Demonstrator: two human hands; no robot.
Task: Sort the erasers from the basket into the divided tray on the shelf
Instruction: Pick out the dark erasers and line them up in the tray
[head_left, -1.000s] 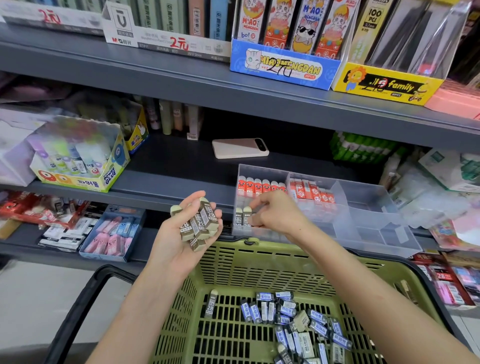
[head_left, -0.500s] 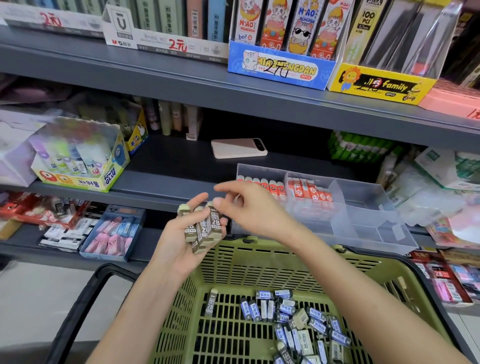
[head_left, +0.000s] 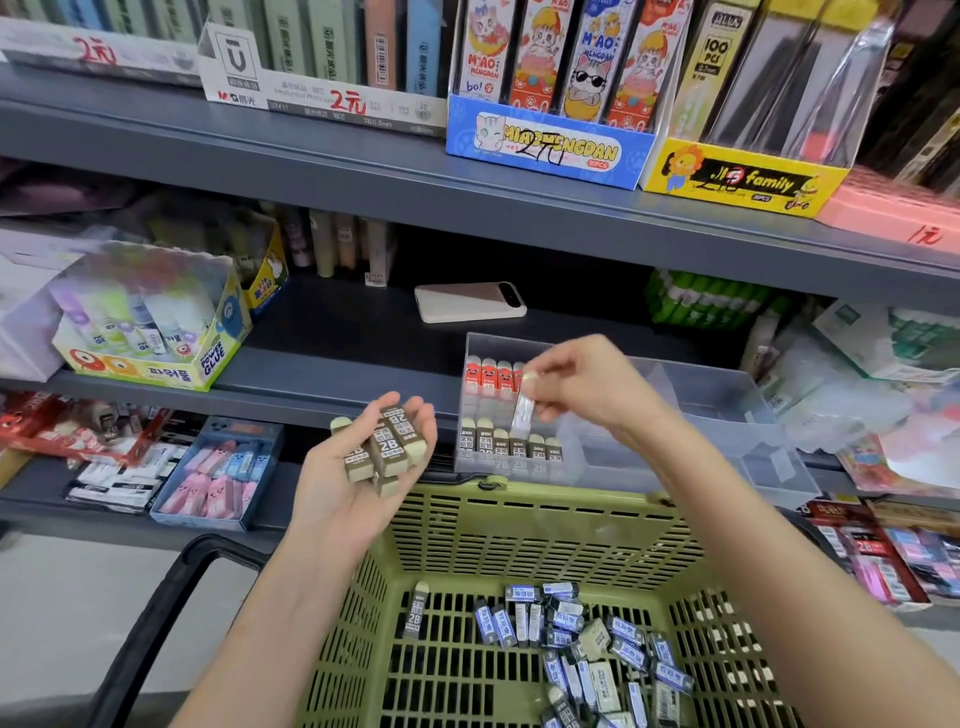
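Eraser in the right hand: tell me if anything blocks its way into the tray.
Nothing visible blocks it. The right hand pinches the eraser over the near-left compartment of the open-topped tray. Beneath it is only the row of brown-sleeved erasers already standing there; it must go in beside them.

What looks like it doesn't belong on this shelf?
The phone lying flat on the shelf behind the divided tray: everything around it is stationery. Also, one brown eraser lies in the basket apart from the blue-sleeved pile.
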